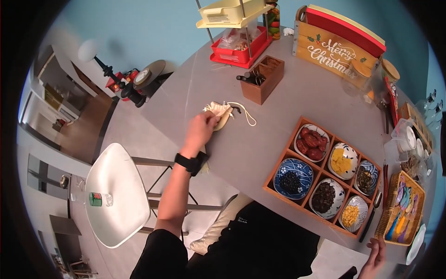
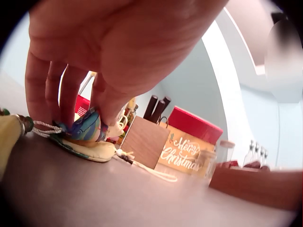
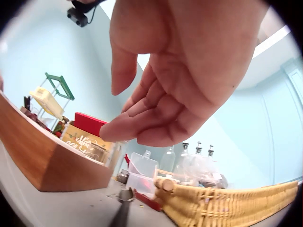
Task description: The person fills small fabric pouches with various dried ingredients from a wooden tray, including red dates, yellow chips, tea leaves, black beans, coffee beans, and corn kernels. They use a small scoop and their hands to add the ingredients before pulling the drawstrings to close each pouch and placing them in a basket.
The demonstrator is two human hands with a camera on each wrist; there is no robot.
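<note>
At the table's left side, my left hand (image 1: 200, 132) pinches a small blue patterned cloth pouch (image 2: 89, 126) between thumb and fingers. Right under it lies a cream drawstring pouch (image 1: 224, 122) with a long pale cord loop. The left wrist view has another yellowish pouch (image 2: 7, 137) with a beaded string at its left edge. Low on the right, my right hand (image 1: 375, 255) hangs loosely beside the near end of a wicker basket (image 1: 380, 228), its fingers relaxed and holding nothing. A dark-handled spoon (image 3: 126, 195) lies on the table below that hand.
A divided wooden tray (image 1: 290, 199) holds several bowls of dried foods. Behind stand a wooden utensil box (image 1: 274, 81), a tiered rack (image 1: 232, 56) and a Christmas crate (image 1: 325, 58). Jars and bottles line the right edge; a white chair (image 1: 116, 186) stands left.
</note>
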